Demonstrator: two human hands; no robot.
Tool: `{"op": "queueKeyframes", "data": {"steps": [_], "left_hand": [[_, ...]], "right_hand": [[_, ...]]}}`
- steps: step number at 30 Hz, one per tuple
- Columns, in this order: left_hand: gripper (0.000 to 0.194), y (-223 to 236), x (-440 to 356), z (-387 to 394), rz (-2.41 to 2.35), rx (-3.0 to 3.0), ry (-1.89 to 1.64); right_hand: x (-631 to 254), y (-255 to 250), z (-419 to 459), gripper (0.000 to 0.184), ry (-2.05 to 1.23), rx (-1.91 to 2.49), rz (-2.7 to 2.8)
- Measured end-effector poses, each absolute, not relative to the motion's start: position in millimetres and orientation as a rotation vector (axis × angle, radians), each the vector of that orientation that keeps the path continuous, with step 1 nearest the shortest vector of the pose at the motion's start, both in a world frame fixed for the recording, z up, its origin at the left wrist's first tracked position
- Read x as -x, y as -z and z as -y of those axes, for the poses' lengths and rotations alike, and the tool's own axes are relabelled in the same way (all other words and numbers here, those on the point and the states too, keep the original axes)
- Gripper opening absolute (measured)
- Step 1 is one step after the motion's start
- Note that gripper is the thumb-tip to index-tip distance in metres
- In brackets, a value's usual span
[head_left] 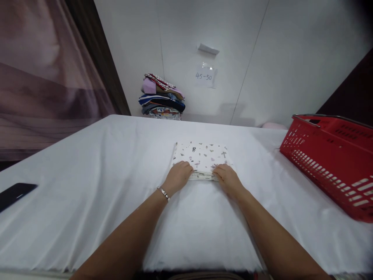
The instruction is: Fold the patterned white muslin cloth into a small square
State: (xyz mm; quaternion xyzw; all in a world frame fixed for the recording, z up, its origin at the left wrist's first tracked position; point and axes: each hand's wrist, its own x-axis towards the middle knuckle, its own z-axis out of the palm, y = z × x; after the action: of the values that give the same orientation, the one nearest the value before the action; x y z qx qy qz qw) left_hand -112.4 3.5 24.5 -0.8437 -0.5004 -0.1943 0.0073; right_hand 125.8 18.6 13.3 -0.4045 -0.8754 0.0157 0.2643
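A folded white cloth (201, 154) printed with small animals, leaves and palm trees lies flat on the white-covered table, several layers showing at its near edge. My left hand (180, 174) is closed on the near left corner of this cloth, fingers curled over the edge. At the near right corner, my right hand (226, 175) pinches the layers in the same way. A silver bracelet (163, 193) circles my left wrist. The thumbs are partly hidden, and whether the cloth is one piece or a stack I cannot tell.
To the right stands a red plastic basket (329, 155) with a metal handle. A dark phone-like object (17, 194) lies at the left edge. Behind the table rises a pile of folded clothes (163, 97). On the wall hangs a paper (205, 77) reading "45-50".
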Motion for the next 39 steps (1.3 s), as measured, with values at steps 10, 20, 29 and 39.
{"op": "queueKeyframes", "data": {"steps": [10,20,29,39], "left_hand": [[0.019,-18,119,-6,1.559,2.725,0.704],[0.022,-20,112,-5,1.628,2.576,0.605],[0.017,-16,111,-3,1.580,2.558,0.624],[0.022,-12,93,1,1.421,2.615,0.582]], "right_hand": [[-131,-13,-22,0.016,-0.158,1.069,2.401],[-126,-7,-23,0.024,-0.002,1.091,2.313],[-126,-2,-25,0.024,0.058,1.059,2.278],[-125,-6,-23,0.024,0.009,1.079,2.287]]}}
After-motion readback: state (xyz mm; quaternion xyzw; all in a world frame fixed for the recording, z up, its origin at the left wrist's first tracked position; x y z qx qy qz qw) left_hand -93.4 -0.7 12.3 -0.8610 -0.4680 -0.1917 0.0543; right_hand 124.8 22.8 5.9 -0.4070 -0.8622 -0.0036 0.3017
